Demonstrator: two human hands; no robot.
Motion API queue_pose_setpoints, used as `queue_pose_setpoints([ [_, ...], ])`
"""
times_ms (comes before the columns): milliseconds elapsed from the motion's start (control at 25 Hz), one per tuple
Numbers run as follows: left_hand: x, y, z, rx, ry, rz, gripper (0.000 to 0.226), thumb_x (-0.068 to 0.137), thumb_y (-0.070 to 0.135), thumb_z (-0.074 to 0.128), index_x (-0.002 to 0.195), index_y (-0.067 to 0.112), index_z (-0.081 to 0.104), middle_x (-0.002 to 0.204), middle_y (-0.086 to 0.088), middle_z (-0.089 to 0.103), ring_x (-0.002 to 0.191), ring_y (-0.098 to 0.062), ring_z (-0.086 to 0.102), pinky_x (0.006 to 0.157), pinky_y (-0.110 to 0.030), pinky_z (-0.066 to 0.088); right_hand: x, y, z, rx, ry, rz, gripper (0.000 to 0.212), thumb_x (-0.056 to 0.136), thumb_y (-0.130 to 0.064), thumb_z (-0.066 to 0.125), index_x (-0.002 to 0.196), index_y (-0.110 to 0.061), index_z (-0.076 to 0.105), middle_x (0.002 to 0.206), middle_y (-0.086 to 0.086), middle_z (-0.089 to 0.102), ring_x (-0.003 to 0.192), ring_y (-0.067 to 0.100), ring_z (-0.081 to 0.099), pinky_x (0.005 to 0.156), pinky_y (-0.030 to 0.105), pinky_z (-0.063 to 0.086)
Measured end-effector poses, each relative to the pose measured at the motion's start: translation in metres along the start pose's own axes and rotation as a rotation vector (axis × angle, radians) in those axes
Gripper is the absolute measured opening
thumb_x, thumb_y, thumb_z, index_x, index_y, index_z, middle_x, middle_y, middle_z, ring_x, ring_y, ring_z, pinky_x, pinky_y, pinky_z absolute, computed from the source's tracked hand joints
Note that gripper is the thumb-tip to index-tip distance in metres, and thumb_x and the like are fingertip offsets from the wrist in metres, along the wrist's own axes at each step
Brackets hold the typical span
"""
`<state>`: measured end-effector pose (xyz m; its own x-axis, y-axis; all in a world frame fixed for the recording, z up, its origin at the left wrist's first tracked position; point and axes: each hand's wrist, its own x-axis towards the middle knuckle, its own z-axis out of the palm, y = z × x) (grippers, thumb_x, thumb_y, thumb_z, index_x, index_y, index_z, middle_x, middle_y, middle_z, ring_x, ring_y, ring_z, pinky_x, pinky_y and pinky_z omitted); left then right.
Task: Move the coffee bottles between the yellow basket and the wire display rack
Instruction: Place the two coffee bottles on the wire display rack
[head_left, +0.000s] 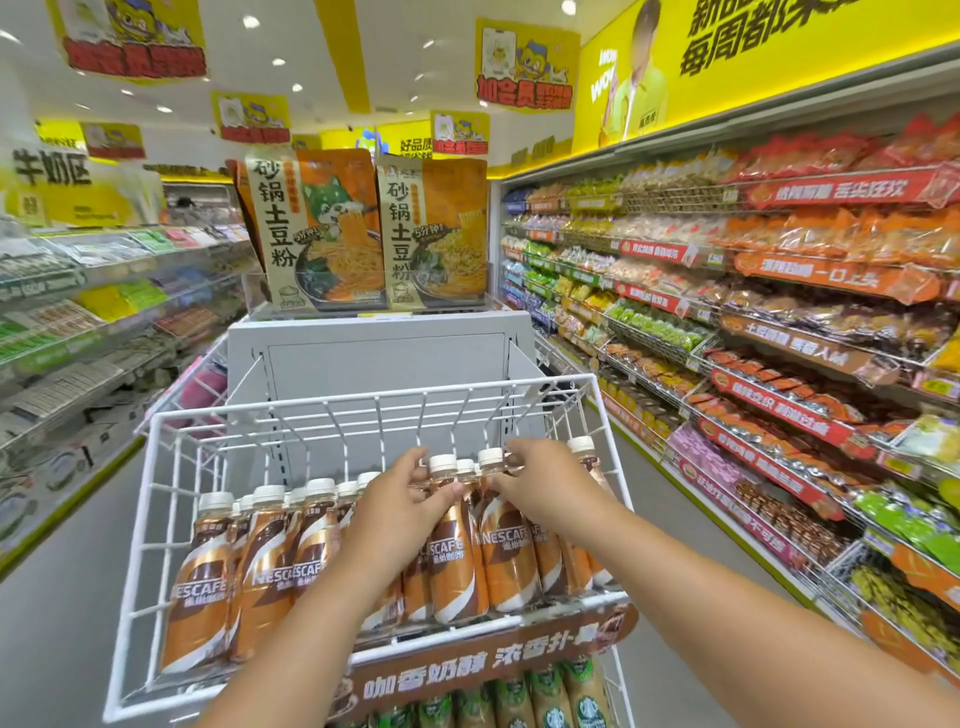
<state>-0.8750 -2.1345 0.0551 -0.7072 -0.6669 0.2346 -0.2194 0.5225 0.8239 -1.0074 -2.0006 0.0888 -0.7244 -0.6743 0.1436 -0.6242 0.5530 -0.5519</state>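
Nescafé coffee bottles (457, 545) upright, packed in white wire display rack (156, 519). Left hand (400, 499), right hand (545, 483) pinching necks of neighbouring centre bottles. Yellow basket unseen. Risk: tight rows, lifted bottle toppling neighbours.

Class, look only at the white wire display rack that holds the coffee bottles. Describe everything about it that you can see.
The white wire display rack is a basket-like shelf of thin coated metal rods, open at the top, with grid sides and a taller back rail against a grey panel. It holds upright coffee bottles with white caps in rows. A brown printed strip runs along its front edge. The left hand and right hand reach in and touch middle bottles. Green-labelled bottles stand on the tier below.
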Motion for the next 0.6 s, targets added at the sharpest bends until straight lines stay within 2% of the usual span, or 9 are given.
queue_pose_setpoints([
  [80, -0.01, 0.003, -0.002, 0.042, 0.013, 0.022, 0.076, 0.088, 0.054, 0.07, 0.153, 0.032, 0.038, 0.142, 0.009, 0.058, 0.116, -0.01, 0.062, 0.091, -0.029, 0.05, -0.009, 0.001, -0.008, -0.007, -0.001, -0.064, 0.063, 0.097, -0.044, 0.066, 0.152, -0.019, 0.048, 0.148, 0.002, 0.058, 0.13, 0.021, 0.058, 0.105, 0.036, 0.05],
  [160, -0.018, 0.005, -0.003, 0.179, 0.045, 0.043, 0.074, 0.09, 0.059, 0.064, 0.154, 0.035, 0.035, 0.149, 0.009, 0.053, 0.13, -0.013, 0.054, 0.104, -0.036, 0.049, -0.018, 0.006, -0.016, -0.029, 0.009, -0.133, 0.058, 0.098, -0.045, 0.063, 0.149, -0.019, 0.052, 0.145, 0.002, 0.059, 0.129, 0.02, 0.058, 0.105, 0.034, 0.048],
  [320, -0.036, 0.017, -0.002, 0.454, 0.061, 0.12, 0.074, 0.097, 0.058, 0.053, 0.159, 0.03, 0.024, 0.163, 0.004, 0.033, 0.149, -0.018, 0.03, 0.117, -0.038, 0.031, -0.041, 0.021, -0.03, -0.134, 0.039, -0.332, 0.048, 0.103, -0.044, 0.055, 0.144, -0.019, 0.057, 0.144, 0.002, 0.058, 0.128, 0.019, 0.056, 0.106, 0.035, 0.045],
  [400, -0.049, 0.02, 0.003, 0.577, 0.074, 0.152, 0.077, 0.096, 0.062, 0.049, 0.16, 0.031, 0.018, 0.168, 0.001, 0.021, 0.154, -0.019, 0.017, 0.122, -0.041, 0.024, -0.054, 0.036, -0.032, -0.209, 0.056, -0.421, 0.049, 0.104, -0.045, 0.051, 0.146, -0.02, 0.054, 0.155, 0.001, 0.049, 0.142, 0.019, 0.044, 0.116, 0.038, 0.039],
  [480, -0.064, 0.024, 0.012, 0.696, 0.083, 0.153, 0.081, 0.094, 0.07, 0.041, 0.161, 0.035, 0.011, 0.17, 0.003, 0.006, 0.157, -0.02, 0.002, 0.125, -0.049, 0.019, -0.067, 0.054, -0.033, -0.278, 0.044, -0.442, 0.06, 0.104, -0.052, 0.047, 0.156, -0.022, 0.041, 0.167, 0.001, 0.029, 0.155, 0.021, 0.022, 0.125, 0.045, 0.027],
  [600, -0.097, 0.039, 0.031, 0.818, 0.102, 0.155, 0.082, 0.091, 0.078, 0.025, 0.16, 0.041, -0.001, 0.168, 0.008, -0.017, 0.155, -0.019, -0.016, 0.125, -0.054, 0.003, -0.092, 0.083, -0.036, -0.382, 0.036, -0.443, 0.075, 0.103, -0.063, 0.037, 0.164, -0.021, 0.02, 0.173, 0.001, 0.003, 0.159, 0.023, -0.005, 0.129, 0.043, 0.006],
])
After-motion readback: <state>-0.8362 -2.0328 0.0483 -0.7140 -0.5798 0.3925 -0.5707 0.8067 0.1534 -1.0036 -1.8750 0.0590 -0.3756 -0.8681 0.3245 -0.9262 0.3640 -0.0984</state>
